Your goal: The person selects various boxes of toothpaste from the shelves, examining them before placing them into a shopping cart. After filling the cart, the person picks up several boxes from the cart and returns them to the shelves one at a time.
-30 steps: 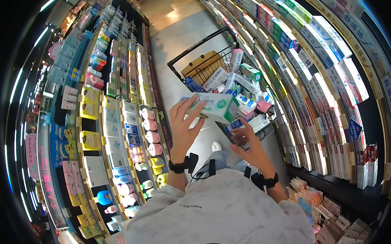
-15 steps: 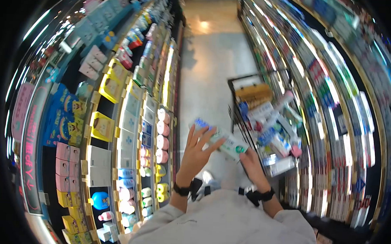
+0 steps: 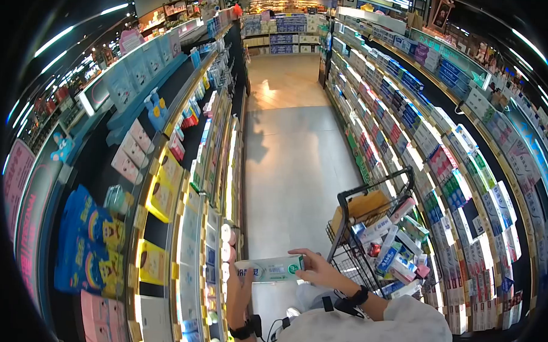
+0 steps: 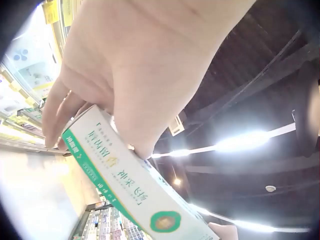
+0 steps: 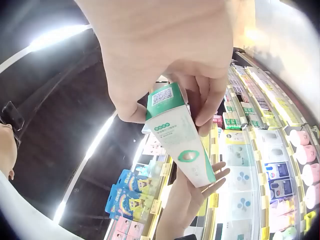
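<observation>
Both hands hold a long white and green toothpaste box [image 3: 269, 270] almost level, low in the head view. My left hand [image 3: 239, 290] grips its left end; in the left wrist view the thumb [image 4: 142, 142] lies along one side and the fingers [image 4: 57, 115] go round the other. The right hand [image 3: 326, 274] pinches the opposite end between thumb and fingers. There, in the right wrist view, the green end flap [image 5: 165, 100] bears a square printed code. The printed front faces up toward the head camera.
A black wire shopping cart [image 3: 338, 224] stands at right, heaped with toothpaste boxes [image 3: 392, 250] and holding a brown carton [image 3: 366, 205]. Lit shelves of boxes [image 3: 443, 171] line the right, shelves with blue cartoon packs [image 3: 90, 243] the left. A grey floor [image 3: 286, 165] runs ahead between them.
The head view has tilted up along the aisle, and the cart appears farther right. The right hand, apart from the box at first, now pinches its end. The slanted box has turned nearly level.
</observation>
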`<action>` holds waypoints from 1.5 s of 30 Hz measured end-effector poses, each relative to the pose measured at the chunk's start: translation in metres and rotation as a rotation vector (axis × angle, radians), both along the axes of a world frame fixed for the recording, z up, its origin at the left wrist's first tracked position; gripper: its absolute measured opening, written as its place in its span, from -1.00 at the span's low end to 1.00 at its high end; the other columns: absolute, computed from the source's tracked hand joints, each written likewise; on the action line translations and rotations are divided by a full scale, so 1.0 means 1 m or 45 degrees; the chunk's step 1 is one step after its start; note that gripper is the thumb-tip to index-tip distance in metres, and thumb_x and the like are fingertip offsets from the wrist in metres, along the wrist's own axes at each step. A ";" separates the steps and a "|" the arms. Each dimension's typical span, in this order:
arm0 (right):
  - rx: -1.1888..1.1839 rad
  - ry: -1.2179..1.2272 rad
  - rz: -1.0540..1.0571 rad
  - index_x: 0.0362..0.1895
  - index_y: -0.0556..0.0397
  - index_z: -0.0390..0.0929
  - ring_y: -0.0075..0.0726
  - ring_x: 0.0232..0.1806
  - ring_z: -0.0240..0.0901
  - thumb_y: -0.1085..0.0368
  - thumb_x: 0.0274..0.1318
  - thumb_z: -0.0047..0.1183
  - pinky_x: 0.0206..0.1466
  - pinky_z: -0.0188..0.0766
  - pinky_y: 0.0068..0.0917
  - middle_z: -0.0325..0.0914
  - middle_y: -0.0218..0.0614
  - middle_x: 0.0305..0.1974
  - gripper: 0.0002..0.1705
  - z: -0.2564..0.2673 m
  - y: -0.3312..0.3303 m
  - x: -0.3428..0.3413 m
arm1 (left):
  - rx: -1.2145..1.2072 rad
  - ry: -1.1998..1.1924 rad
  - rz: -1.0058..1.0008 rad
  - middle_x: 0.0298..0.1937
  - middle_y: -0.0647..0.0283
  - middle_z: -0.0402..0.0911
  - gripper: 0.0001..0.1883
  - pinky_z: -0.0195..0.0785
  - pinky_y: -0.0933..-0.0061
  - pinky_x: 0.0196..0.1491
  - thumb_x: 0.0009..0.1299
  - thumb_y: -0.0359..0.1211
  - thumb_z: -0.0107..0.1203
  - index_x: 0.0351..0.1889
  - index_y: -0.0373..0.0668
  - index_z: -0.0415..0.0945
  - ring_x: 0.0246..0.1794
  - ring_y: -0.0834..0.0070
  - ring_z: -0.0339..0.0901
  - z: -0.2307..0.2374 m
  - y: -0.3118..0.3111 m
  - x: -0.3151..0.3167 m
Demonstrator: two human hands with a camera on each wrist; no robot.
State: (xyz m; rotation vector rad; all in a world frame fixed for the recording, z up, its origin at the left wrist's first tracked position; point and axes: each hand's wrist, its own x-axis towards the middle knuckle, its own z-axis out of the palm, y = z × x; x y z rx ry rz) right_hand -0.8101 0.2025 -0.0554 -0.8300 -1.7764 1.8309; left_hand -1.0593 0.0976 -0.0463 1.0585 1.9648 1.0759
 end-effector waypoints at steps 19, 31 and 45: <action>0.085 0.197 -0.629 0.48 0.30 0.30 -0.32 0.08 0.62 0.25 0.40 0.26 0.17 0.61 -0.39 0.61 -0.08 0.14 -0.29 -0.027 0.420 -0.041 | 0.578 0.178 -0.232 0.19 0.08 0.62 -0.21 0.45 0.33 0.23 0.28 -0.45 0.49 0.46 -0.25 0.36 0.17 0.35 0.59 0.033 0.487 -0.053; -0.011 0.033 -0.821 0.26 0.33 0.46 -0.43 -0.01 0.66 0.24 0.36 0.31 0.08 0.60 -0.46 0.70 -0.14 0.00 -0.45 -0.087 0.658 -0.026 | 0.538 0.175 -0.568 0.09 0.06 0.73 -0.32 0.55 0.34 0.11 0.22 -0.32 0.58 0.28 -0.28 0.54 0.05 0.38 0.69 -0.009 0.814 -0.047; 0.166 -0.285 -1.043 0.16 0.28 0.55 -0.51 -0.23 0.67 0.26 0.14 0.50 -0.07 0.61 -0.51 0.77 -0.17 -0.10 -0.41 -0.012 1.022 -0.022 | 0.601 0.060 -0.769 0.14 0.04 0.56 -0.34 0.49 0.24 0.16 0.33 -0.31 0.46 0.37 -0.31 0.51 0.14 0.21 0.58 -0.015 1.216 -0.052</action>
